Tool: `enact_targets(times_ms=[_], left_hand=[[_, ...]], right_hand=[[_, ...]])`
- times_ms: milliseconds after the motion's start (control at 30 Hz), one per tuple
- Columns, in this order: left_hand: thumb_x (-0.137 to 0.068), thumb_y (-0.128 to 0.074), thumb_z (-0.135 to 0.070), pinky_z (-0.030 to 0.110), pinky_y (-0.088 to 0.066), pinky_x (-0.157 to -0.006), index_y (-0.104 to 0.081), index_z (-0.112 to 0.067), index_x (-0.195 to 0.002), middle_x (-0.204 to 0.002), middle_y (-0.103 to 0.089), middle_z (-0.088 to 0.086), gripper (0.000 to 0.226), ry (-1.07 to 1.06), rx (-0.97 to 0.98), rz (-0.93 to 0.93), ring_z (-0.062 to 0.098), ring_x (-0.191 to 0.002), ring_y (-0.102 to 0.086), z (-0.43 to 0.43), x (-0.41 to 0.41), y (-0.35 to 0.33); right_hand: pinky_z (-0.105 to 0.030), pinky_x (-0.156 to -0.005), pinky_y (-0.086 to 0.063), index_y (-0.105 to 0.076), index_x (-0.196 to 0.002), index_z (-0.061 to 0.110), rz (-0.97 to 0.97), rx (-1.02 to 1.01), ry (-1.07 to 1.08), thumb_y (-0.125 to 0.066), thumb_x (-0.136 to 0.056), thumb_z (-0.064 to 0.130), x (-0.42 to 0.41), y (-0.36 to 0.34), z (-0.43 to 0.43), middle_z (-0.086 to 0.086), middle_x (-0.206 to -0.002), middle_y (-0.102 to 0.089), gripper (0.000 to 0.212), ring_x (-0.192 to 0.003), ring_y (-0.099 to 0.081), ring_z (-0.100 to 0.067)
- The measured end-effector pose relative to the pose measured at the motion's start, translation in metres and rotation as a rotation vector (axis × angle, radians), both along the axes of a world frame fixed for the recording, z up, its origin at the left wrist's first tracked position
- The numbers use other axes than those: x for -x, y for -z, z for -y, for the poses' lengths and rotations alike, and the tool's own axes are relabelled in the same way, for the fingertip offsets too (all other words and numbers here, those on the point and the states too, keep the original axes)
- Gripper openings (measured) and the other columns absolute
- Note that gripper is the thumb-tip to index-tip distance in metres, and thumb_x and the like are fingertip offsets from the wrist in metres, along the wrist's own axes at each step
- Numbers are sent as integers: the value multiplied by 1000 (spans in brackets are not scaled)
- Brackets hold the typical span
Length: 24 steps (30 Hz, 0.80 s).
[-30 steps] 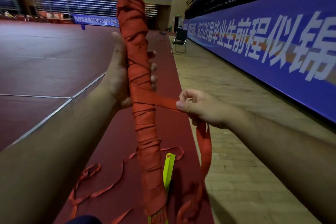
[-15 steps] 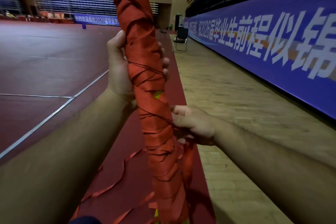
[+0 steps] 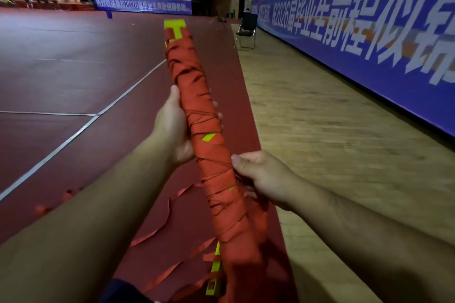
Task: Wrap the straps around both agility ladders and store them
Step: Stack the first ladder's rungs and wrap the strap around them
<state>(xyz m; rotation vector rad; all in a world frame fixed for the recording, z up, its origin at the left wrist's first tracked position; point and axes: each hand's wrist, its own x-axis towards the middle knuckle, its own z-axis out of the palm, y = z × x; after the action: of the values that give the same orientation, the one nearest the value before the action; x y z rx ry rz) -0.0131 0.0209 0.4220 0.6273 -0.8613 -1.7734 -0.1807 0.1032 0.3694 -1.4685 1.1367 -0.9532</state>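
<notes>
A bundled agility ladder of yellow rungs wound in orange strap stands tilted in front of me, its yellow tip at the top. My left hand grips the bundle from the left at its middle, fingertips showing on the far side. My right hand pinches the strap against the bundle's right side, lower down. A loose length of orange strap hangs below that hand. More orange strap lies in loops on the red floor, and a yellow rung shows beneath the bundle.
Red court flooring with white lines spreads to the left; a wooden strip runs on the right beside a long blue banner wall. A folding chair stands far ahead. Stadium seats fill the background.
The bundle has dropped lower and tilted away, so its yellow tip now shows. My right hand went from pulling the strap out sideways to pressing it against the bundle.
</notes>
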Motion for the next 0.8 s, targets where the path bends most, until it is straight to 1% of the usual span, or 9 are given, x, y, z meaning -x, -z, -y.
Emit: enact_targets(times_ms=[67, 100, 267, 400, 467, 533, 600, 700, 800], left_hand=[[-98, -29, -67, 35, -56, -58, -63, -12, -116, -79, -64, 10, 67, -76, -70, 69, 25, -63, -63, 6, -1, 25], [-98, -32, -67, 35, -55, -57, -63, -11, -118, -78, -64, 12, 67, -115, -101, 117, 26, -62, -63, 9, -1, 39], [-95, -42, -66, 37, -56, -56, -71, -6, -103, -78, -70, 16, 67, -160, -168, 329, 29, -60, -67, 12, 5, 86], [-95, -38, -67, 38, -56, -59, -69, -4, -114, -83, -68, 17, 72, -41, -216, 287, 29, -63, -66, 18, 19, 113], [-96, -34, -67, 37, -56, -59, -69, -8, -111, -83, -67, 14, 70, 8, -235, 204, 28, -63, -65, 21, 27, 127], [-99, -27, -65, 35, -57, -59, -67, -12, -107, -78, -66, 10, 68, 40, -250, 102, 26, -61, -63, 22, 36, 138], [-100, -23, -63, 34, -56, -61, -66, -14, -105, -76, -63, 6, 66, 78, -276, -1, 23, -59, -61, 22, 44, 148], [-103, -23, -57, 34, -57, -62, -71, -14, -89, -75, -64, 5, 66, 80, -323, -86, 21, -58, -61, 27, 48, 165], [-105, -22, -54, 37, -60, -65, -74, -10, -73, -76, -68, 6, 75, 107, -316, -114, 23, -61, -66, 33, 51, 175]], right_hand=[[-25, -46, -29, -62, -70, 18, -217, 98, 77, -48, -105, 29, 7, 9, -1, 6, -53, -58, 40, -45, -39, -10], [-24, -47, -30, -63, -70, 20, -257, 109, 79, -48, -105, 29, 12, 14, -1, 6, -51, -57, 40, -44, -41, -7], [-24, -46, -30, -63, -69, 19, -223, 13, 52, -49, -105, 28, 29, 43, 6, 8, -48, -48, 39, -44, -38, -9], [-18, -48, -31, -66, -71, 15, -296, 1, 102, -51, -104, 27, 42, 77, 19, 10, -50, -49, 38, -45, -41, -3], [-14, -51, -33, -66, -77, -2, -313, -32, 114, -52, -104, 25, 46, 100, 23, 9, -53, -52, 41, -46, -46, 3], [-15, -57, -37, -64, -81, -8, -239, -93, 119, -55, -103, 31, 45, 119, 25, 6, -60, -59, 45, -53, -52, 4], [-21, -60, -40, -65, -81, 2, -93, -191, 70, -57, -100, 37, 42, 134, 23, 6, -68, -64, 40, -61, -54, -2], [-15, -39, -32, -63, -81, 14, 205, -491, 48, -54, -89, 40, 31, 142, 12, 4, -59, -59, 29, -43, -41, -6], [-16, -31, -25, -61, -80, 11, 312, -585, 32, -60, -72, 50, 28, 152, 12, -7, -61, -49, 40, -37, -25, -9]])
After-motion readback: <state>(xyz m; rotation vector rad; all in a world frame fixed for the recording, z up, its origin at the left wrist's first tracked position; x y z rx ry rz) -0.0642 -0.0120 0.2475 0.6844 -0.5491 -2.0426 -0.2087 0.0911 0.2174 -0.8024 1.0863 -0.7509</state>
